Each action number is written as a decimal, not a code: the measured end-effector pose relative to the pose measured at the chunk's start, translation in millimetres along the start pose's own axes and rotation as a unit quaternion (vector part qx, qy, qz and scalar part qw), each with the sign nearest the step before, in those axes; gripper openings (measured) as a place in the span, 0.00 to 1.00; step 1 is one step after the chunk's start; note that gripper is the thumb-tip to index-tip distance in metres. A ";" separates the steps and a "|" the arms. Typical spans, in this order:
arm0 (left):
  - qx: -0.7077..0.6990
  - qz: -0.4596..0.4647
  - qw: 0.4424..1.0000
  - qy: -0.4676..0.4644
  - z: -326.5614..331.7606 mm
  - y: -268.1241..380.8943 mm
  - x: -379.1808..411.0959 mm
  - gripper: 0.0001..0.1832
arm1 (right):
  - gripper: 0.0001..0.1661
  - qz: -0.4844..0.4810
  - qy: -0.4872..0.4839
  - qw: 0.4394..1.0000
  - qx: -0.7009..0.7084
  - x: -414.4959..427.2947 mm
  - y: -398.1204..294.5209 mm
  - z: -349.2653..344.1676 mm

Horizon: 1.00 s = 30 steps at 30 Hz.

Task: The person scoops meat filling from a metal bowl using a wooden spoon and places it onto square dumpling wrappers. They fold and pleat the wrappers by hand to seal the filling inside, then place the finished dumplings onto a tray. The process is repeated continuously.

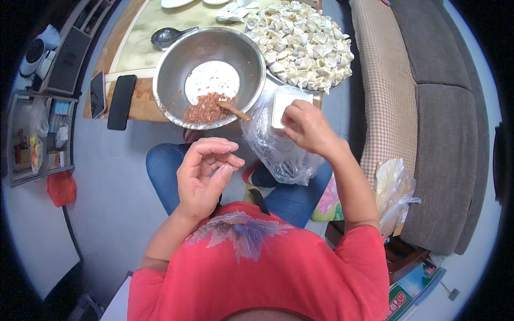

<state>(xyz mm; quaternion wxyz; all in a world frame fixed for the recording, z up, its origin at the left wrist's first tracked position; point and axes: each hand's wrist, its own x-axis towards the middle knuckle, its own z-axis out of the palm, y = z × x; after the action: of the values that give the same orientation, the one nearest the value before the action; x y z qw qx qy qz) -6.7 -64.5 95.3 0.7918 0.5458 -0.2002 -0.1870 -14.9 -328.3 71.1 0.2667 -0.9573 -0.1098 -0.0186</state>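
My left hand [204, 172] is raised in front of the bowl, palm turned inward, its floury fingers curled and apart with nothing in them. At the right edge of a stack of white square wonton wrappers [280, 108] is my right hand [307, 126], thumb and fingers bent close together; whether a wrapper is pinched between them is hidden. The stack lies on a clear plastic bag [277, 148] that hangs over the table edge. A steel bowl [168, 86] holds minced meat filling [207, 108] along its near side, with a wooden stick or spatula [237, 111] stuck in it.
Folded wontons [301, 48] cover a round tray at the back right. A dark spoon [168, 37] lies behind the bowl, near crumpled white plastic [232, 12]. Two phones [121, 102] rest at the table's left edge. A sofa [441, 120] runs along the right.
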 end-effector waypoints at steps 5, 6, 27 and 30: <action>-0.025 -0.075 0.997 -0.001 2.9 -1.1 -18.2 0.14 | 0.06 0.020 -0.020 0.998 0.052 0.8 2.5 -2.4; 0.015 -0.080 0.997 0.013 8.8 -2.0 -20.0 0.13 | 0.04 0.023 -0.005 0.998 0.054 0.5 3.7 -1.0; -0.138 -0.264 0.953 -0.047 41.3 -46.4 16.4 0.19 | 0.05 0.046 -0.032 0.993 0.106 7.3 19.7 -3.0; -0.281 -0.273 0.920 -0.022 43.2 -60.7 32.6 0.24 | 0.04 0.129 -0.014 0.969 0.211 4.4 26.8 -5.8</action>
<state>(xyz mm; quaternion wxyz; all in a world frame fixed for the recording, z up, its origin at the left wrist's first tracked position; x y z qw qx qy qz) -6.2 -135.7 55.9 0.8264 0.3298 0.0004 -0.4565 -4.5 -352.8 62.9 0.4608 -0.8859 0.0095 0.0533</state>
